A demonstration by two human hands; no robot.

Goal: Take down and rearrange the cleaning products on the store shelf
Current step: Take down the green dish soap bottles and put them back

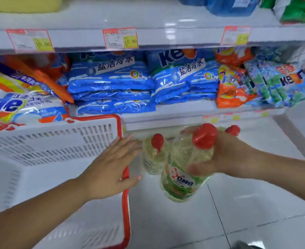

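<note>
head view. in the right grip (226, 156), fingers and thumb curled round a clear bottle (181, 178) of yellow-green liquid, red cap (204, 136) up, green label toward the camera, held in the air below the shelf (180, 107) and above the tiled floor (238, 212). just left of it, a second bottle (152, 159) of the same kind; whether held or standing, cannot tell. behind the right grip, a third red cap (233, 130). left grip (110, 168) released, fingers straight, laid over the red rim of the white basket (58, 141), fingertips close by the second bottle. on the shelf, stacked blue bags (110, 81), a tide bag (13, 103) at far left, orange bags (232, 94) further right.
</note>
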